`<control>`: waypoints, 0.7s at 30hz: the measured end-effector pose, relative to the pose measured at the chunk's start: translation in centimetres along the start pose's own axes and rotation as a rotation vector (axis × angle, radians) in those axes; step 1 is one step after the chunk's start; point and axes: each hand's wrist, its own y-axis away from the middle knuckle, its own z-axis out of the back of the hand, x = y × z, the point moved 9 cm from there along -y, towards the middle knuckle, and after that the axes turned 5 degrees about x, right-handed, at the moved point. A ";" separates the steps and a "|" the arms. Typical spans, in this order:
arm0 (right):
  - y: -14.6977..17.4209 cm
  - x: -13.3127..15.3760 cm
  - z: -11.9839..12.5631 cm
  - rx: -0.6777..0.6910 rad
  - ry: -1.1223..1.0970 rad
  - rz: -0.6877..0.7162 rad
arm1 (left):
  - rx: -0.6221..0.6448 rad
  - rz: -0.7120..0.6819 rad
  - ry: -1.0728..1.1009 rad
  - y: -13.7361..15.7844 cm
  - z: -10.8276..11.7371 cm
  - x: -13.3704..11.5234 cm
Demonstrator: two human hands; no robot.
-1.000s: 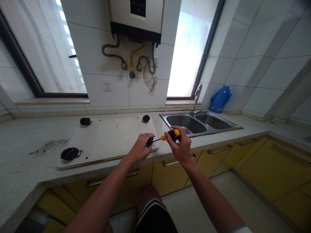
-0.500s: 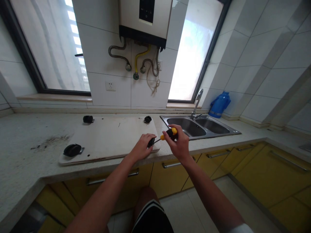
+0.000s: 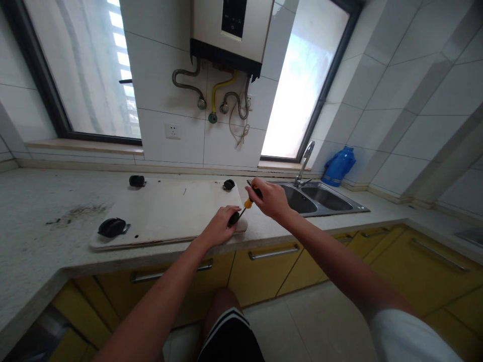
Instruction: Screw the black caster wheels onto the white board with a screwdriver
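Observation:
A white board (image 3: 166, 208) lies flat on the counter with black caster wheels near its corners. My left hand (image 3: 221, 224) grips the caster (image 3: 233, 219) at the board's near right corner. In my right hand (image 3: 269, 198) is a yellow and black screwdriver (image 3: 248, 203), tilted, its shaft pointing down to that caster. The tip is too small to make out, and my fingers cover much of the handle. The other casters stand at the far right (image 3: 228, 184), far left (image 3: 136, 180) and near left (image 3: 113, 227).
A steel double sink (image 3: 332, 211) with a tap (image 3: 305, 163) is set into the counter (image 3: 56, 201) at right. Behind it stands a blue thermos (image 3: 338, 167). A water heater (image 3: 230, 35) hangs above. Dark dirt (image 3: 81, 212) marks the left counter. Yellow drawers (image 3: 264, 274) line the front.
My right hand has risen and turned over the screwdriver, which now stands steeper against the caster. My left hand stays on the caster. The view has shifted slightly.

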 end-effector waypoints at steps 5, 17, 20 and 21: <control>-0.7 0.6 -0.8 0.269 0.005 0.174 | -0.008 -0.007 0.026 0.0 0.1 0.1; -2.7 1.4 0.0 0.332 0.280 0.083 | 0.001 0.057 0.027 -0.1 -0.2 1.6; -2.8 2.2 -0.5 0.434 0.262 0.158 | -0.010 0.065 0.021 -0.1 -0.3 1.8; -2.8 2.6 -0.6 0.458 0.264 0.186 | -0.016 0.063 0.024 -0.1 -0.2 1.8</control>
